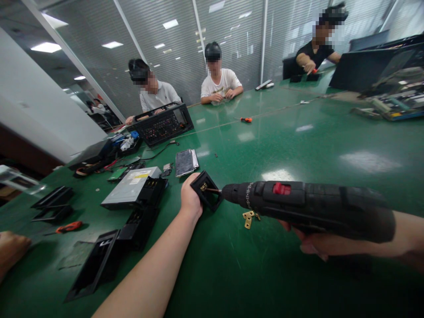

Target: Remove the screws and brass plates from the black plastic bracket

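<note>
My left hand (190, 197) grips a small black plastic frame (208, 191), holding it tilted on the green table (265, 145). My right hand (314, 245) is wrapped around a black electric screwdriver (308, 205) with a red switch. Its bit touches a brass-coloured fitting on the frame. A small brass hinge piece (248, 217) lies on the table just under the tool's nose.
Left of my arm lie a grey optical drive (130, 185), several black plastic brackets (99, 263) and an orange-handled tool (69, 227). Farther off sit a black computer case (164, 123), a small screwdriver (246, 119) and electronics at the right (394, 106). Three people sit across the table; another hand shows at left (9, 247).
</note>
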### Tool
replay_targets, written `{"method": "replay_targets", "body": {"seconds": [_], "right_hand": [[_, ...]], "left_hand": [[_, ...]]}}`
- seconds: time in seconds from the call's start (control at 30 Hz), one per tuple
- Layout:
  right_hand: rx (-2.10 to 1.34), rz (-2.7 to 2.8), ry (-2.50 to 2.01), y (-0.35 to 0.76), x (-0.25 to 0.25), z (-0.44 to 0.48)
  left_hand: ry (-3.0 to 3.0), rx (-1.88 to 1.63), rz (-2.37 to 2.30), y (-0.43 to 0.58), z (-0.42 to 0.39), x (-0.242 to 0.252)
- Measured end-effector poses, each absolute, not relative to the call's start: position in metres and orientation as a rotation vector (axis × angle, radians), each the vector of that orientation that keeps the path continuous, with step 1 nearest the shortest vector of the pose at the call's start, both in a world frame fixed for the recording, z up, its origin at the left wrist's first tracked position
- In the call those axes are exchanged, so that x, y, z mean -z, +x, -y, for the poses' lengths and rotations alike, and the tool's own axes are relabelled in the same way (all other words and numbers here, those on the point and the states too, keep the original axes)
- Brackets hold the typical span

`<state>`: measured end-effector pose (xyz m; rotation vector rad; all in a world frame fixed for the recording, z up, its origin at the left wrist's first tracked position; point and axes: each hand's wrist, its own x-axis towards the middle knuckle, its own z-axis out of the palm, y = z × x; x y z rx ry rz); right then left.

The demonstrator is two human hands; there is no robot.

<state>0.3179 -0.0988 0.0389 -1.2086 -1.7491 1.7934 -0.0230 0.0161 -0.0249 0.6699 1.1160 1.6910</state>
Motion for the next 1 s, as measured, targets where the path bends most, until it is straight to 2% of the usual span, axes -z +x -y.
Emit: {"method": "replay_targets", "body": {"seconds": [1.0], "right_hand": [[-1.741,1.860,-1.193,0.323,-0.020,0.095]], "left_hand": [[0.690,-1.674,-1.133,-0.025,-0.015,0.029]]}}
